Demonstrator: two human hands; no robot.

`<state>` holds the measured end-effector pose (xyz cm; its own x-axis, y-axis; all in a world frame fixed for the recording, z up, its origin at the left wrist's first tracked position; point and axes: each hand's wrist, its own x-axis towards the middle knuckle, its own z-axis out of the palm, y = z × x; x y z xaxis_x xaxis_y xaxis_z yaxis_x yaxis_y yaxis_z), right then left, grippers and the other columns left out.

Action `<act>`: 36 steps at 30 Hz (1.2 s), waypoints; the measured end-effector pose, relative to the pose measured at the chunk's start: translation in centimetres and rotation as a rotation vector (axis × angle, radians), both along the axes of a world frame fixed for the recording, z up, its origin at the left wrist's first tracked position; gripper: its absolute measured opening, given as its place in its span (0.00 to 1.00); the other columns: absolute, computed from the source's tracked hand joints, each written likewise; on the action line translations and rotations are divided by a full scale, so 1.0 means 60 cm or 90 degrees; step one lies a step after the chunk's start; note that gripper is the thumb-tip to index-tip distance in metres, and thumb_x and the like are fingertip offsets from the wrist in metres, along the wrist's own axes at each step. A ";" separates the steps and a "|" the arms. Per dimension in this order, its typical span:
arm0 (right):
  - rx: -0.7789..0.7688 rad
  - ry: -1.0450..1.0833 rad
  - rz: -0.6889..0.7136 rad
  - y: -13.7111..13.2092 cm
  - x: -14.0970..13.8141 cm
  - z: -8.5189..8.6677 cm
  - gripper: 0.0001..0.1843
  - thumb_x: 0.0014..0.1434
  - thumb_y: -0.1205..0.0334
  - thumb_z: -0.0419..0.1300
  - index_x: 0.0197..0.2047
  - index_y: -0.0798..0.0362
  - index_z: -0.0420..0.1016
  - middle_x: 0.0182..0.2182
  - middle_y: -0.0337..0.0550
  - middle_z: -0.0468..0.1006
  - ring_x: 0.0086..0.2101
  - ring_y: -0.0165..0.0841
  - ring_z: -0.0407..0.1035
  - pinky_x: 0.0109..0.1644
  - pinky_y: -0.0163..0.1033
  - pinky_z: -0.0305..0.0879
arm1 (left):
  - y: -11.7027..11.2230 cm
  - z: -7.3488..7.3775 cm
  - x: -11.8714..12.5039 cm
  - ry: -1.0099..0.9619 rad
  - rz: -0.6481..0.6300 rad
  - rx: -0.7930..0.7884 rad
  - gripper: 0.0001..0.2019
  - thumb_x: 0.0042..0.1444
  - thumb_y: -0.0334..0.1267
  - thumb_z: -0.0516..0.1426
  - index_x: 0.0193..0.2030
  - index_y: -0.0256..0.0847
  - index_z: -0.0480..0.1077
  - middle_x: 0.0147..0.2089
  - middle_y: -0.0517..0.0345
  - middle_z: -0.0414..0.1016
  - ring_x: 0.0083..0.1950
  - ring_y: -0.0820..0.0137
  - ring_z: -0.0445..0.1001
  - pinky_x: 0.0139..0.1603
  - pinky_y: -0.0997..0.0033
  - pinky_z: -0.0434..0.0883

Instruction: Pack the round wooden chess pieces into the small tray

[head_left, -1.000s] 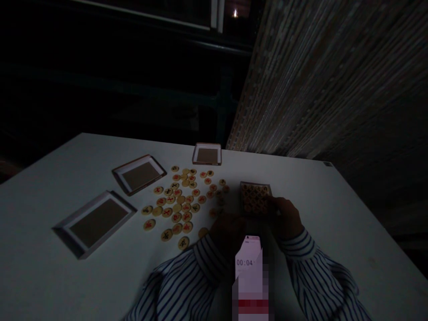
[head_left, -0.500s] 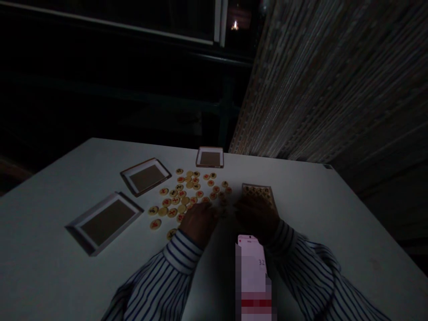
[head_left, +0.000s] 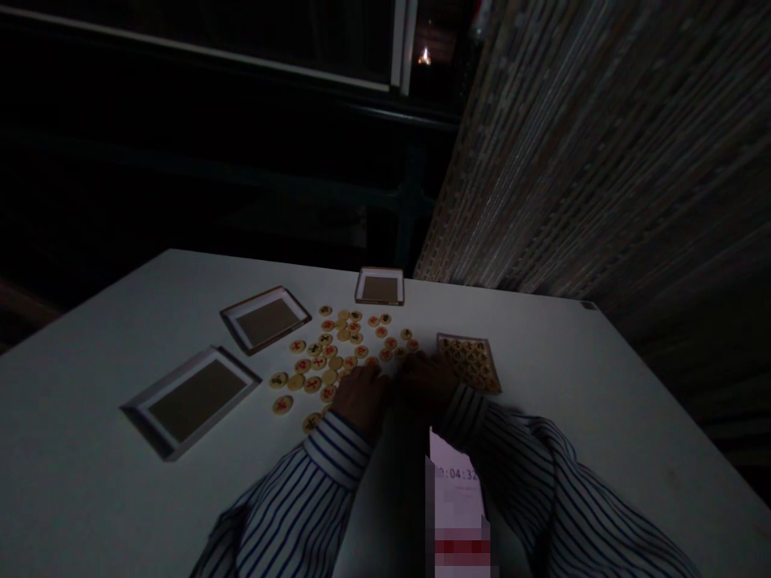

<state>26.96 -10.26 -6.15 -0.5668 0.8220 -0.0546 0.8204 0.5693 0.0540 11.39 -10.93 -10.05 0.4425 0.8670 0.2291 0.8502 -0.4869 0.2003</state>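
Note:
Round yellow game pieces [head_left: 337, 345] with red and black marks lie scattered on the white table [head_left: 90, 482]. A small tray [head_left: 479, 365] to the right of them is filled with pieces in rows. My left hand [head_left: 361, 399] rests over the near edge of the loose pieces. My right hand [head_left: 425, 375] lies beside it, just left of the filled tray. The scene is very dark and both hands' fingers are hard to make out. Striped sleeves cover both arms.
Three shallow trays stand on the table: a large one [head_left: 189, 399] at the near left, one [head_left: 265, 319] behind it, and a small one [head_left: 379, 286] at the back. A lit phone screen [head_left: 458, 490] shows a timer near me. A woven wall [head_left: 602, 144] rises at the right.
My right hand has left the filled tray and moved left onto the loose pieces. My left hand has moved forward over the pieces. The tray now shows uncovered.

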 end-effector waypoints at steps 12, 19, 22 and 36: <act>-0.067 0.125 -0.005 0.003 0.013 0.012 0.12 0.57 0.62 0.52 0.43 0.48 0.72 0.40 0.48 0.70 0.42 0.37 0.63 0.44 0.43 0.61 | -0.004 0.025 0.005 -0.006 0.000 0.003 0.12 0.57 0.38 0.47 0.36 0.37 0.70 0.38 0.48 0.71 0.40 0.63 0.69 0.40 0.61 0.65; -0.133 0.432 -0.007 -0.009 0.038 0.027 0.13 0.58 0.66 0.49 0.39 0.51 0.74 0.34 0.43 0.76 0.35 0.30 0.70 0.40 0.36 0.64 | -0.018 0.052 0.018 -0.150 0.053 -0.058 0.12 0.56 0.39 0.48 0.41 0.39 0.69 0.37 0.51 0.75 0.38 0.65 0.72 0.38 0.65 0.67; -0.169 0.553 -0.038 -0.017 0.048 0.026 0.13 0.59 0.62 0.49 0.37 0.52 0.75 0.32 0.41 0.78 0.34 0.31 0.71 0.38 0.35 0.66 | -0.026 0.064 0.030 -0.231 0.048 -0.076 0.11 0.55 0.39 0.49 0.40 0.41 0.70 0.36 0.55 0.75 0.37 0.67 0.72 0.37 0.68 0.68; -0.117 0.673 -0.143 -0.038 0.112 0.004 0.12 0.54 0.56 0.56 0.35 0.55 0.74 0.31 0.45 0.78 0.33 0.32 0.72 0.36 0.39 0.70 | -0.048 0.069 0.090 -0.525 0.037 -0.283 0.12 0.54 0.43 0.50 0.39 0.41 0.71 0.35 0.56 0.76 0.35 0.70 0.74 0.35 0.71 0.71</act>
